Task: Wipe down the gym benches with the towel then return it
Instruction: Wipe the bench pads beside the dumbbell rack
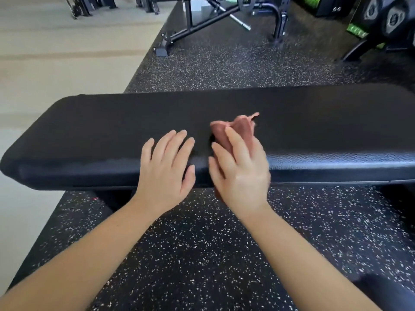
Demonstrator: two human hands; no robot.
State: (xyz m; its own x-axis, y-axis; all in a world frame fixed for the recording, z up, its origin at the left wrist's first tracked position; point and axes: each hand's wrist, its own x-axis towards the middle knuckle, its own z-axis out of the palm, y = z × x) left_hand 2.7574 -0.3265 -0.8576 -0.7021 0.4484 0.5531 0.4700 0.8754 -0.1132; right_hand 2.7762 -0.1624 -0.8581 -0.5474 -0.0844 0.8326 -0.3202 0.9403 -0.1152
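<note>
- The desk (89, 131), a long black padded gym bench, runs across the view from left to right; its left end is rounded and its right end passes out of frame.
- The towel (241, 126), reddish-brown and bunched, lies on the desk top near the middle, toward the near edge. One corner sticks up at its far side, and a bit of cloth shows below the wrist at the desk's front edge.
- The right hand (242, 173) is grasping the towel, its fingers bent over the bunched cloth with the cloth showing between them. Its right side is blurred.
- The left hand (166, 169) is released: its fingers are straight and spread, lying flat on the desk top at the near edge, just beside the right hand and apart from the towel.
- Both forearms are bare and reach in from the bottom of the view.
- The floor (202, 254) under and around the desk is black rubber with white specks; a pale floor (56, 52) borders it on the left.
- A second bench (202, 21) with a black metal frame stands well beyond the desk.
- Dumbbells (393, 19) sit on a rack at the top right.
</note>
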